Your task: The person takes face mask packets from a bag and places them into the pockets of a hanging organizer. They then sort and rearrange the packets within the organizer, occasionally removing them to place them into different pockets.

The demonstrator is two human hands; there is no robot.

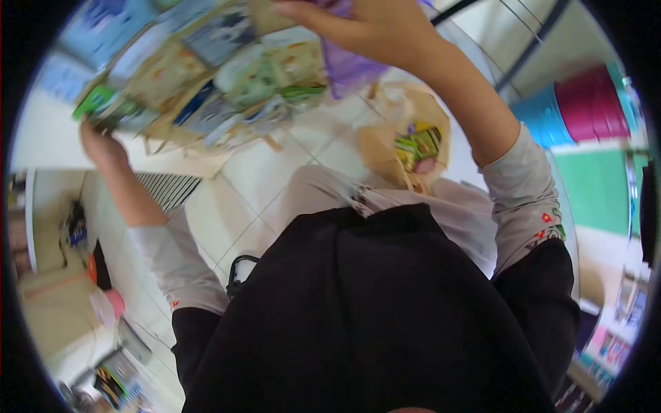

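Note:
My right hand [375,31] is at the top edge of the view, closed on a purple plastic packet [348,65] that hangs below the palm. Part of that hand and packet is cut off by the frame. At the far left, my left hand [105,146] has its blurred fingers against the end of a green packet [96,102] and appears to grip it. Between the hands, several rows of upright packets [244,79] in green, tan and blue fill a tiered holder, smeared by motion. Their labels cannot be read.
A tan paper bag [379,148] holding green and yellow packets [418,148] stands on the tiled floor [255,179] by my knees. To the right are blue [537,117] and magenta [595,103] tubs. A striped floor grate [167,189] lies left, and dark metal legs [533,41] rise at upper right.

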